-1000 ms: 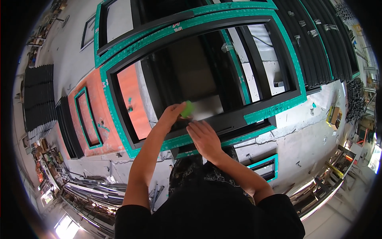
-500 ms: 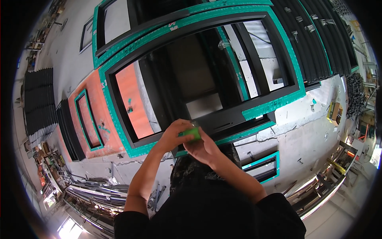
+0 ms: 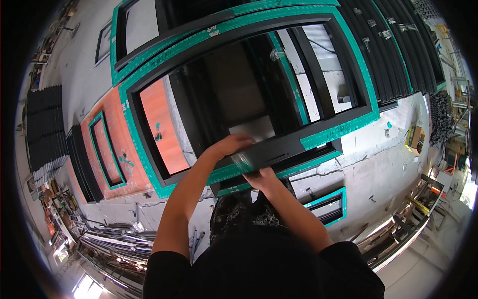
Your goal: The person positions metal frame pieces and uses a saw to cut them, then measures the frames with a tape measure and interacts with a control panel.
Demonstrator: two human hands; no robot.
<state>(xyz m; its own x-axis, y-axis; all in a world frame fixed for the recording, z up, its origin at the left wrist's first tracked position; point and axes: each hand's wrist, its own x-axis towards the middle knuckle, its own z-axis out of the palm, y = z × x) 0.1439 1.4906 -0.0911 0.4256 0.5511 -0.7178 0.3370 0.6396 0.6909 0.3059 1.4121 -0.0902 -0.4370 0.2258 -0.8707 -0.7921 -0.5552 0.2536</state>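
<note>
Left hand (image 3: 233,144) has moved apart from right hand (image 3: 262,179) since earlier frame, bent over far edge of black frame's near rail (image 3: 288,146); right curled low at near edge. Both half-closed, can't tell what they grip. Shiny clear strip (image 3: 242,161) crosses rail between them.

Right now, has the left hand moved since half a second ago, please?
Yes, the left hand moved toward the far side of the green-edged frame.

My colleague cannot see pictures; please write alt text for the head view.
A person's bare left hand and right hand are at the near side of a large, black, rectangular frame edged in green film, a shiny, translucent strip between them.
</note>
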